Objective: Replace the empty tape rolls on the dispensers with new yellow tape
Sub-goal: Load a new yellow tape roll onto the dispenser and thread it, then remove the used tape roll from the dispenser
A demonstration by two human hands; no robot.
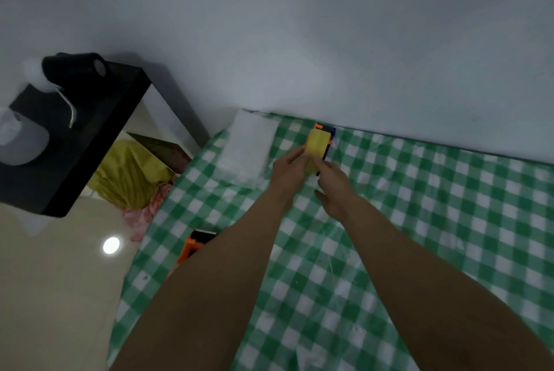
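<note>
Yellow tape (317,145) | between left grip (289,172) and right grip (333,188) | on dispenser (330,134)

A green and white checked cloth (419,220) covers the bench, which stands against a pale grey wall (299,26). A clear plastic packet (248,145) lies on the cloth near the wall. To the left stands a black side table (99,142), with a yellow bag (129,178) and pink fabric (144,214) beneath it on the beige floor (60,280).
</note>
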